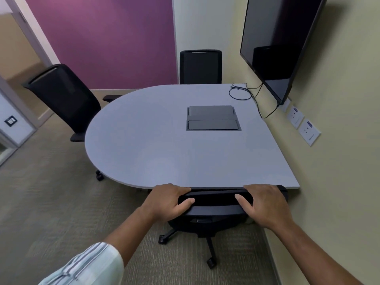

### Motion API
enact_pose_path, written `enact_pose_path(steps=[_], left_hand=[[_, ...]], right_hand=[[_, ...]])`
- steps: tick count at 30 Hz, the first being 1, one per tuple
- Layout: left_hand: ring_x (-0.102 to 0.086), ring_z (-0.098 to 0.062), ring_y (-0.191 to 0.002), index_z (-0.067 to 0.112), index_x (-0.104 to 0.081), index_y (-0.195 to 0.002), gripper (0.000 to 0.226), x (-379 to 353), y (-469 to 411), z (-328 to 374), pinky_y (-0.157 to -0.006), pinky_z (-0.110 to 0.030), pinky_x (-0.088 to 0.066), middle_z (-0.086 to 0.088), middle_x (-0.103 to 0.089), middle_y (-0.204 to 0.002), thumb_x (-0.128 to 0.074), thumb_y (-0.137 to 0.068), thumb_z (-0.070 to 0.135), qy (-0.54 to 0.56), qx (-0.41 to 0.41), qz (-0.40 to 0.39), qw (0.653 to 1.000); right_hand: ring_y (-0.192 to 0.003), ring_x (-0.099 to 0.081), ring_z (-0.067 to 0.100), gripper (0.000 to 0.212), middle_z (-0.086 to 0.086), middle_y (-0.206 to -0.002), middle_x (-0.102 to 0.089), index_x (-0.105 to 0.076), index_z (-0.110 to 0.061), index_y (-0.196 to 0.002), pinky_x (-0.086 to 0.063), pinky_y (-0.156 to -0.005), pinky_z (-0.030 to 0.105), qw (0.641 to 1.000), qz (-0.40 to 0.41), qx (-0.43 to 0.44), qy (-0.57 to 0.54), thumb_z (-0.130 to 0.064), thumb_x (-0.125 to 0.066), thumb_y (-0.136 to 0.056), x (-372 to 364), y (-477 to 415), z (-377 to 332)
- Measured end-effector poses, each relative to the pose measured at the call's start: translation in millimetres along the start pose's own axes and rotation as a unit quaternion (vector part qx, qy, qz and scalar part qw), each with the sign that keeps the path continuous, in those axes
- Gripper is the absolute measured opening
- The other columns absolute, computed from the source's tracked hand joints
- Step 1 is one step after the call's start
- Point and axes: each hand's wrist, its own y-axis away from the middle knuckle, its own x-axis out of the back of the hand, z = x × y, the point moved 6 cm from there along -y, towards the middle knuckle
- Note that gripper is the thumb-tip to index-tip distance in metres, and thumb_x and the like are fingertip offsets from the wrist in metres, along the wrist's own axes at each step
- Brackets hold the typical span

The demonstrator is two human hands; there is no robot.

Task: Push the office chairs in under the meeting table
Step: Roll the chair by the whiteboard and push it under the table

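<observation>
A grey meeting table (156, 145) with one rounded end stands against the right wall. Right below me, a black office chair (213, 199) has its backrest top touching the table's near edge, its seat hidden under the top, its wheeled base showing behind. My left hand (170, 199) grips the left end of that backrest top, and my right hand (265, 202) grips the right end. A second black chair (63, 95) stands at the table's left curve, turned at an angle. A third chair (200, 66) sits tucked in at the far end.
A dark screen (277, 42) hangs on the right wall above wall sockets (302, 124). A black cable (242, 92) coils on the table's far right corner. A flap-covered cable box (212, 118) is set in the tabletop. Carpet floor stretches to the left toward a glass door (12, 112).
</observation>
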Motion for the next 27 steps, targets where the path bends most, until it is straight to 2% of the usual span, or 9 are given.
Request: enact_pose_path(steps=[3, 7, 10, 12, 15, 18, 21, 24, 27], left_hand=[[-0.069, -0.012, -0.083, 0.031, -0.072, -0.131, 0.067, 0.6, -9.7, -0.6, -0.072, -0.038, -0.058, 0.007, -0.079, -0.094, -0.028, -0.103, 0.073, -0.002, 0.0, -0.001, 1.0], [-0.071, -0.018, -0.093, 0.024, -0.072, -0.128, 0.077, -4.1, -23.4, -0.3, -0.08, -0.042, -0.06, 0.003, -0.08, -0.102, -0.022, -0.101, 0.076, -0.014, -0.004, -0.003, 1.0], [-0.071, -0.018, -0.104, 0.028, -0.069, -0.143, 0.075, -2.3, -37.5, -0.5, -0.084, -0.038, -0.057, 0.006, -0.081, -0.114, -0.026, -0.101, 0.074, -0.007, -0.011, -0.005, 1.0], [-0.071, -0.019, -0.104, 0.028, -0.067, -0.145, 0.072, -0.5, -47.9, -1.7, -0.078, -0.036, -0.051, 0.006, -0.08, -0.115, -0.029, -0.102, 0.071, -0.007, -0.016, -0.008, 1.0], [-0.067, -0.016, -0.087, 0.031, -0.072, -0.122, 0.057, 1.9, -58.2, -9.0, -0.068, -0.034, -0.043, 0.007, -0.077, -0.096, -0.032, -0.104, 0.067, -0.002, -0.019, -0.013, 1.0], [-0.056, -0.01, -0.068, 0.032, -0.056, -0.09, 0.042, 2.6, -63.9, -16.6, -0.06, -0.034, -0.04, 0.009, -0.064, -0.074, -0.033, -0.106, 0.064, 0.001, -0.02, -0.015, 1.0], [-0.057, -0.011, -0.068, 0.032, -0.058, -0.091, 0.044, 0.0, -67.3, -18.7, -0.059, -0.033, -0.043, 0.009, -0.064, -0.074, -0.033, -0.106, 0.065, -0.003, -0.022, -0.007, 1.0], [-0.059, -0.01, -0.072, 0.033, -0.063, -0.099, 0.049, -1.8, -68.4, -17.3, -0.065, -0.037, -0.052, 0.01, -0.068, -0.08, -0.03, -0.107, 0.068, -0.012, -0.021, -0.008, 1.0], [-0.058, -0.01, -0.071, 0.033, -0.061, -0.095, 0.049, -2.6, -66.4, -17.2, -0.063, -0.036, -0.051, 0.01, -0.067, -0.079, -0.029, -0.107, 0.068, -0.018, -0.014, -0.005, 1.0]], right_hand=[[-0.092, -0.074, 0.017, 0.071, -0.007, -0.099, -0.08, -0.08, -0.021, -0.113, -0.057, -0.087, 0.041, 1.0, 0.01, -0.006, 0.008, -0.077, -0.039, -0.099, 1.2, -6.7, 6.6], [-0.105, -0.076, 0.022, 0.076, -0.002, -0.113, -0.082, -0.081, -0.016, -0.122, -0.059, -0.095, 0.045, 1.0, 0.006, -0.019, 0.013, -0.076, -0.039, -0.097, -0.1, -15.6, 14.6], [-0.104, -0.077, 0.023, 0.076, -0.001, -0.111, -0.083, -0.081, -0.016, -0.121, -0.058, -0.093, 0.043, 0.999, 0.015, -0.026, 0.016, -0.075, -0.039, -0.097, 1.8, -25.0, 21.3], [-0.103, -0.077, 0.023, 0.076, -0.001, -0.111, -0.083, -0.081, -0.016, -0.12, -0.059, -0.092, 0.043, 0.999, 0.014, -0.026, 0.019, -0.074, -0.039, -0.097, 1.5, -32.0, 24.7], [-0.096, -0.077, 0.023, 0.076, -0.002, -0.104, -0.083, -0.082, -0.017, -0.116, -0.06, -0.087, 0.044, 0.999, 0.021, -0.031, 0.03, -0.076, -0.038, -0.098, -4.3, -38.3, 24.0], [-0.088, -0.076, 0.02, 0.078, -0.004, -0.095, -0.082, -0.083, -0.02, -0.109, -0.06, -0.081, 0.042, 0.998, 0.039, -0.026, 0.032, -0.079, -0.034, -0.1, -7.6, -41.9, 22.9], [-0.082, -0.075, 0.017, 0.086, -0.006, -0.09, -0.081, -0.083, -0.022, -0.101, -0.058, -0.077, 0.039, 0.998, 0.044, -0.017, 0.035, -0.084, -0.023, -0.099, -7.2, -44.2, 23.2], [-0.081, -0.075, 0.016, 0.089, -0.005, -0.089, -0.08, -0.083, -0.022, -0.1, -0.059, -0.076, 0.039, 0.999, 0.039, -0.013, 0.03, -0.086, -0.02, -0.098, -7.7, -44.1, 25.1], [-0.084, -0.075, 0.017, 0.086, -0.005, -0.092, -0.081, -0.083, -0.022, -0.104, -0.059, -0.081, 0.041, 0.999, 0.028, -0.015, 0.026, -0.084, -0.023, -0.099, -6.9, -43.5, 23.9]])
